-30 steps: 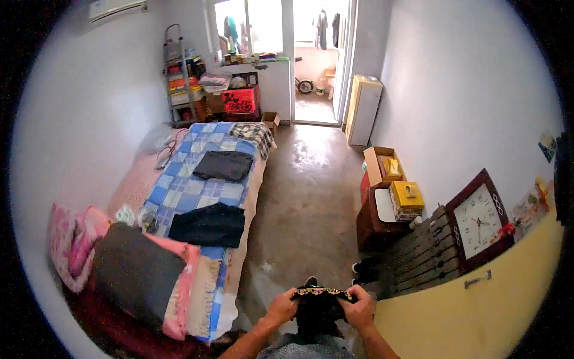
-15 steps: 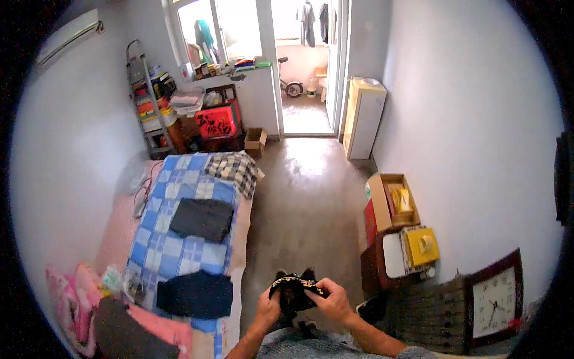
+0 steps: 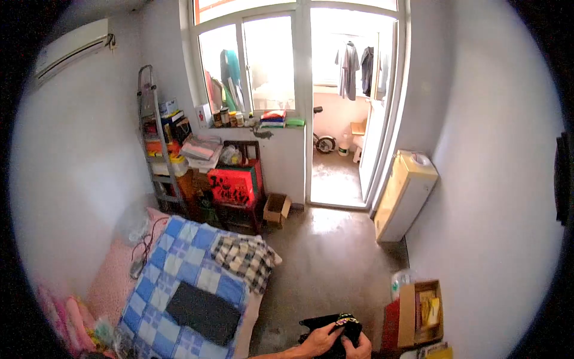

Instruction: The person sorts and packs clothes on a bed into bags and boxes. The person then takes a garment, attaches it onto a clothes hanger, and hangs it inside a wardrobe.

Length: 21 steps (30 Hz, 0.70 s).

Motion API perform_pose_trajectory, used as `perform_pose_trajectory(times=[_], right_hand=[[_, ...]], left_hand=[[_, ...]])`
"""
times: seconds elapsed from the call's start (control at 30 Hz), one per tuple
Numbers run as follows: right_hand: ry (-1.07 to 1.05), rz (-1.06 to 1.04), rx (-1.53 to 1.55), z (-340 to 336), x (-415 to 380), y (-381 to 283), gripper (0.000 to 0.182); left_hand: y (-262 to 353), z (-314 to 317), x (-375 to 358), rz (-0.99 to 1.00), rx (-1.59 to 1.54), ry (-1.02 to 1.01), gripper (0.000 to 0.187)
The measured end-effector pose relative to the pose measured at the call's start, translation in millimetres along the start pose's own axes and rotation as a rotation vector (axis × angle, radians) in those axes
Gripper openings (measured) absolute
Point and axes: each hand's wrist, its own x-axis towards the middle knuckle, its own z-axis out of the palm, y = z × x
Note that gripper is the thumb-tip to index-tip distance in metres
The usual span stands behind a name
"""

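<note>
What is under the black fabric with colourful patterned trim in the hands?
Smooth grey-brown floor shows past the upper edge of the black fabric. Whatever lies directly beneath is covered by it, the left hand and the right hand.

I see daylight flooding through the far window (image 3: 269, 69) and doorway (image 3: 338, 107), both nearly blown out; glare whitens the far floor (image 3: 326, 222), and my lens bends the walls (image 3: 490, 179).

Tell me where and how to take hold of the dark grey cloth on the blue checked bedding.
I'd take the dark grey cloth by its edge nearest the floor, coming low from that side: it lies flat on the blue checked bedding, so sliding under that edge should work best.
</note>
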Motion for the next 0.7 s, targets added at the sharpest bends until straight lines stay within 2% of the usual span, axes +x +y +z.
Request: perform_pose_trajectory(times=[0.03,0.13,0.2,0.27,0.3,0.4,0.47,0.53,0.6,0.63,0.7], right_hand=[[0.023,-0.021,0.038,4,26,-7,0.037],[0.027,-0.066,0.113,13,113,-8,0.04],[-0.085,0.057,0.166,15,172,-8,0.041],[-0.131,0.042,0.135,20,236,19,0.044],[-0.11,0.006,0.044,25,264,42,0.045],[-0.12,-0.037,-0.048,14,366,17,0.045],[-0.329,0.057,0.175,5,427,-36,0.044],[-0.371,0.014,0.129,7,482,-37,0.041],[-0.452,-0.052,0.148,11,538,-31,0.038],[-0.391,-0.153,0.027,12,561,-34,0.035],[-0.365,-0.144,-0.008,18,614,-24,0.035]], left_hand=[[25,-15,23,-0.082,0.033,-0.029,0.034],[29,-40,103,-0.034,0.062,0.022,0.035],[2,-52,161,-0.051,-0.042,0.01,0.037],[-7,-66,218,-0.001,-0.02,0.081,0.038],[8,-73,241,-0.06,-0.045,0.099,0.043],[40,-94,323,-0.037,0.043,0.156,0.046],[49,-118,374,-0.096,0.08,0.157,0.049],[62,-131,417,0.035,0.016,0.222,0.052],[34,-141,467,-0.008,0.035,0.284,0.055],[39,-147,488,-0.001,0.009,0.281,0.056],[45,-159,536,-0.037,-0.088,0.289,0.056]])
